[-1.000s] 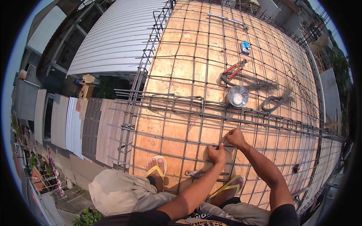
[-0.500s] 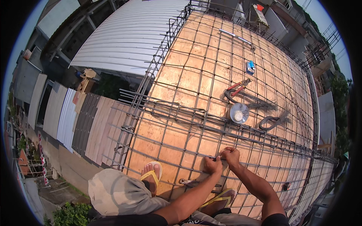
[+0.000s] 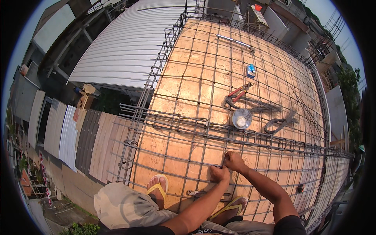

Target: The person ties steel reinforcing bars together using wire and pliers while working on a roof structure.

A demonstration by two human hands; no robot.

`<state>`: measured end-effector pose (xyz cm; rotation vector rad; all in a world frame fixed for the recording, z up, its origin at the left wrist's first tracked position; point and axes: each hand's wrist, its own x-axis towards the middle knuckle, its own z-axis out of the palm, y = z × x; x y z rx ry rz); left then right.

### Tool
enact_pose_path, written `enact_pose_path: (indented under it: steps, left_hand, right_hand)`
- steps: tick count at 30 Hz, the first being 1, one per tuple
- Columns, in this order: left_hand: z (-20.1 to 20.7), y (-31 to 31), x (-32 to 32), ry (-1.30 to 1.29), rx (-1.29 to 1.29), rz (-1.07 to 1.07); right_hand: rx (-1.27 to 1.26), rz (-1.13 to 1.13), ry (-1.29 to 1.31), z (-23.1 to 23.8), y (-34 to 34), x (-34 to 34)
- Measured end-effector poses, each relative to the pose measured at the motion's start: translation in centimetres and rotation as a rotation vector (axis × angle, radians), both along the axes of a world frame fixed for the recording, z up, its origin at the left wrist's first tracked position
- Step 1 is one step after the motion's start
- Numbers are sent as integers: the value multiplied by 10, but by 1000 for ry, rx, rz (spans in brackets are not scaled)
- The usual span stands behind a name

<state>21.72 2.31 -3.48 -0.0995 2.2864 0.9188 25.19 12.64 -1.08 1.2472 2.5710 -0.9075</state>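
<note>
My left hand (image 3: 218,173) and my right hand (image 3: 234,161) meet just above the rebar grid (image 3: 190,160), in front of my feet. Both are closed, fingers pinched, nearly touching each other. Whatever lies between the fingers is too small or hidden; a thin dark bit shows by the left thumb. Beneath the grid spreads light brown plywood (image 3: 150,164). A metal tool (image 3: 196,193) with a rounded head lies among the bars between my sandalled feet, partly behind my left forearm.
A thicker rebar beam cage (image 3: 207,127) crosses beyond my hands. Past it lie a clear round container (image 3: 241,118), red-handled pliers or cutters (image 3: 238,94), wire bundles (image 3: 276,125), a blue box (image 3: 250,70) and a metal bar (image 3: 235,41). The deck's left edge drops toward lower roofs (image 3: 102,145).
My right hand has moved slightly left and closer to my left hand, its fist turned more. My view has shifted a little, so the scene sits slightly farther left.
</note>
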Motion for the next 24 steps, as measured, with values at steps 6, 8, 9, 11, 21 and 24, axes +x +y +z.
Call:
enact_pose_path:
  steps: [6,8,9,11,21,24]
  left_hand:
    - [3,3,2,58,-22,13]
    - [4,2,2,98,-17,13]
    - [8,2,2,112,-32,0]
    - [11,1,-2,124,-54,-28]
    - [7,3,0,87,-43,-27]
    - [6,5,1,117,-61,-49]
  right_hand:
    - [-248,-177,165,-14,3,2]
    - [-352,-304,124,-11,-1,-5]
    - [-453,-430,83,-6,-3,-10]
    - [-563,-532,74,9,-6,-26]
    - [-66,-128,-138,41,2,-31]
    - [158,-27,16,45,6,-26]
